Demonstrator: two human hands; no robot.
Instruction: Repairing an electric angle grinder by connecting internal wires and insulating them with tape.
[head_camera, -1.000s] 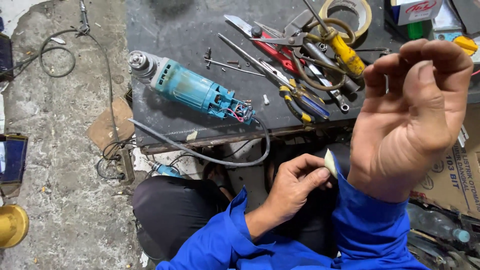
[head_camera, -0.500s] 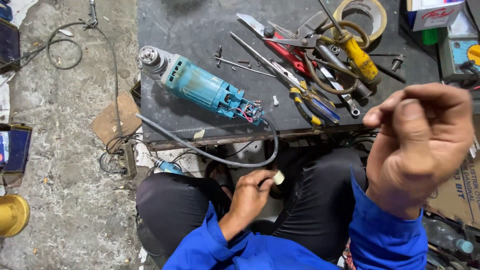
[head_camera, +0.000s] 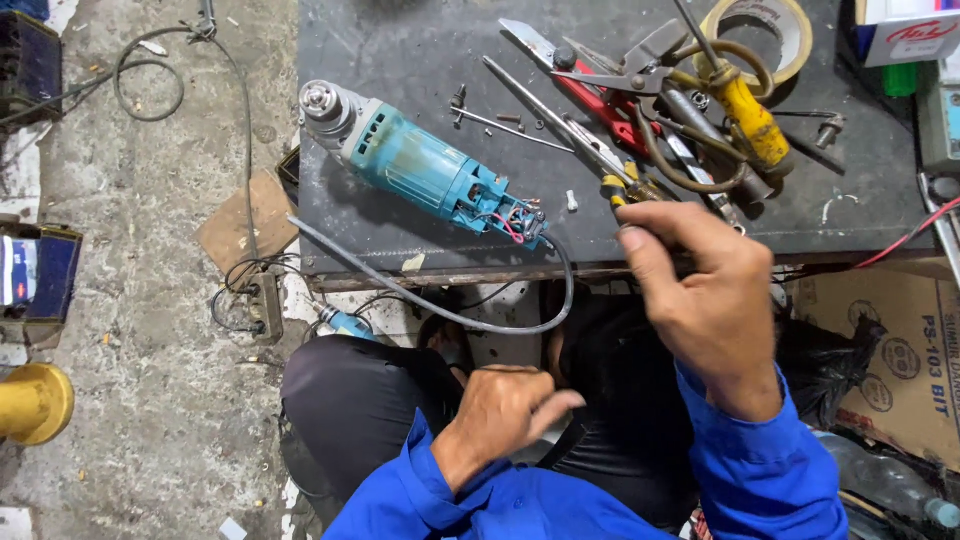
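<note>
The worktop (head_camera: 400, 40) lies ahead of both hands. On it, up and left of the right hand (head_camera: 705, 300), the teal drill (head_camera: 425, 170) lies flat, long axis slanting, chuck pointing up-left, open wired end toward that hand. Its grey cord (head_camera: 440, 312) loops off the edge. Since a moment ago the right hand has dropped from raised and open to curled, fingertips at the pliers (head_camera: 622, 188); whether it grips them is unclear. The left hand (head_camera: 505, 410) sits low by the lap, fingers loosely pinched, well apart from the right.
</note>
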